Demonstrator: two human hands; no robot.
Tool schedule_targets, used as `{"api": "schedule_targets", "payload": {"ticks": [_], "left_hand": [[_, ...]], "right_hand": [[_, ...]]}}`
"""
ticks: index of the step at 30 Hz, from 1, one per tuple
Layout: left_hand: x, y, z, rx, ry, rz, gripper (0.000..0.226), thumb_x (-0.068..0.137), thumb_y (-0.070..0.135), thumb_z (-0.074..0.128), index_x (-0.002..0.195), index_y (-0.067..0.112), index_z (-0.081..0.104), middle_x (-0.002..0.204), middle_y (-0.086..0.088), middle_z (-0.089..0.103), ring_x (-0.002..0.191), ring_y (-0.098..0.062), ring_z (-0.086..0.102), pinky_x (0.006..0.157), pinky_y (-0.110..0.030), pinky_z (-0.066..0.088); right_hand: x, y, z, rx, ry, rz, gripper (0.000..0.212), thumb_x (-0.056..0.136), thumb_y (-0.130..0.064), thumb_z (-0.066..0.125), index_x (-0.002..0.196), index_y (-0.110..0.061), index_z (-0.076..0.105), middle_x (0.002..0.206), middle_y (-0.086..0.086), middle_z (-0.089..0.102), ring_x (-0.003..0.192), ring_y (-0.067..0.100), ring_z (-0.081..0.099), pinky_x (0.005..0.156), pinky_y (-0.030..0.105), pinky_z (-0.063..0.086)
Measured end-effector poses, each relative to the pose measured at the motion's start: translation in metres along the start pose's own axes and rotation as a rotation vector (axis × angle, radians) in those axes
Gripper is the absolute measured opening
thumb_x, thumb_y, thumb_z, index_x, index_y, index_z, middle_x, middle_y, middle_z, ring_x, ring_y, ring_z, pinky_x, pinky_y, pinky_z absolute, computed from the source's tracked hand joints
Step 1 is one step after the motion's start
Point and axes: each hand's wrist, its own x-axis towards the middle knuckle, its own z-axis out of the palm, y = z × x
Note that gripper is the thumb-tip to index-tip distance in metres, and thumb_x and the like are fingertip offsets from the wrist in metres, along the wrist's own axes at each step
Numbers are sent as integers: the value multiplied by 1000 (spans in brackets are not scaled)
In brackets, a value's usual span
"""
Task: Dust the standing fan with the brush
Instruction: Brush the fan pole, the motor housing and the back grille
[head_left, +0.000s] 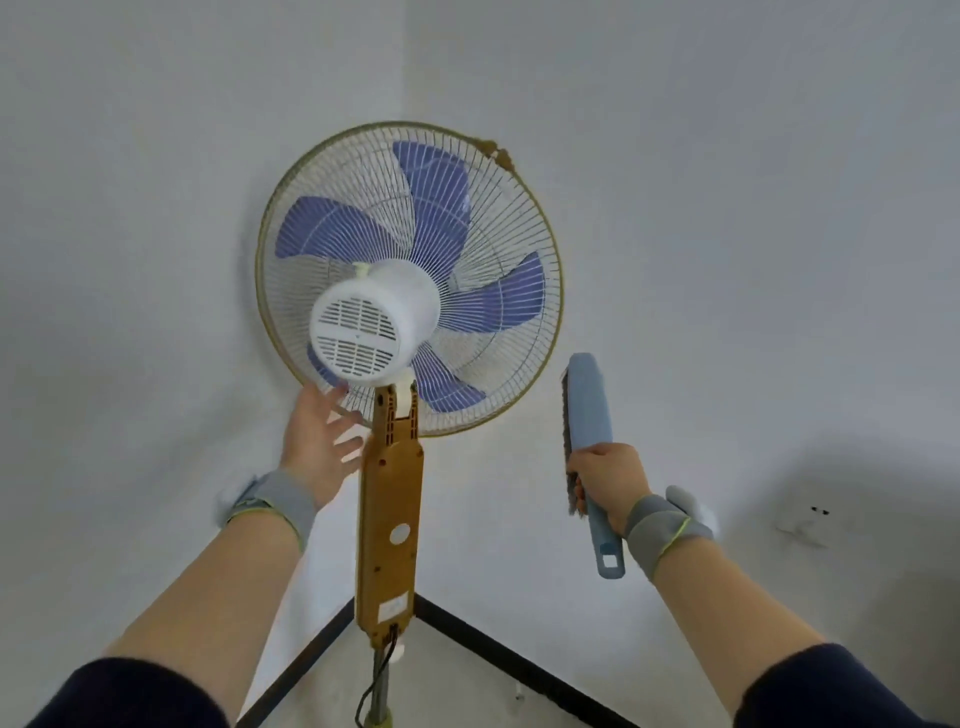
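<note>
Left hand (318, 441) spread, reaching fan (410, 275) | right hand (605, 483) grips upright brush (589, 415)

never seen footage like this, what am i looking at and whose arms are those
No machine here: a camera worn on a person's head took this one picture, so both arms are theirs. In a room corner is a standing fan, purple blades in a white wire cage, on a mustard-brown post. The right hand grips a light blue plastic brush, held clear of the fan. The left hand is open, fingers spread, just below the white motor housing.
</note>
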Motion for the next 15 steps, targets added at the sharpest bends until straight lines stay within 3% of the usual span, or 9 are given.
{"api": "schedule_targets", "payload": {"ticks": [3,6,8,10,12,14,15], "left_hand": [[-12,66,10,-46,20,19,48,93,61,34,112,27,63,123,-7,61,111,-30,55,92,-45,46],[-29,123,21,120,14,-3,37,91,52,42,80,22,61,82,-10,63,70,-26,61,63,-31,49],[-33,140,28,237,17,-17,32,94,44,44,75,21,55,64,-9,62,53,-24,61,49,-26,46],[-39,148,38,316,-15,-39,27,97,39,44,84,19,58,54,-4,66,45,-18,63,39,-22,48],[-37,163,44,401,-27,-76,38,87,51,55,107,19,60,78,-8,72,66,-24,70,57,-34,59],[-27,171,47,545,-57,-94,69,70,62,63,125,23,54,105,-14,69,89,-34,69,82,-54,56],[-20,172,47,648,-76,-65,78,67,64,65,131,22,50,112,-14,67,95,-35,67,88,-54,54]], "right_hand": [[-2,-60,-27,-62,9,-45,12,82,2,51,90,3,60,72,19,58,46,26,48,42,23,42],[-4,-129,-40,-66,15,-111,29,81,0,50,108,-12,48,92,26,61,52,27,53,44,25,44],[-9,-163,-39,-82,24,-166,39,81,-1,50,114,-21,38,97,26,61,54,27,55,43,26,45],[-16,-187,-37,-115,53,-243,48,83,-3,51,122,-23,33,96,23,63,54,26,56,45,28,47],[-21,-217,-31,-133,89,-328,53,84,-8,51,129,-23,29,95,21,64,55,26,58,48,30,49],[-26,-244,-24,-137,122,-417,58,84,-13,53,135,-21,27,95,19,65,60,30,62,54,36,55],[-28,-257,-20,-141,135,-470,61,84,-15,55,137,-20,26,95,18,65,63,32,64,57,41,57]]}}
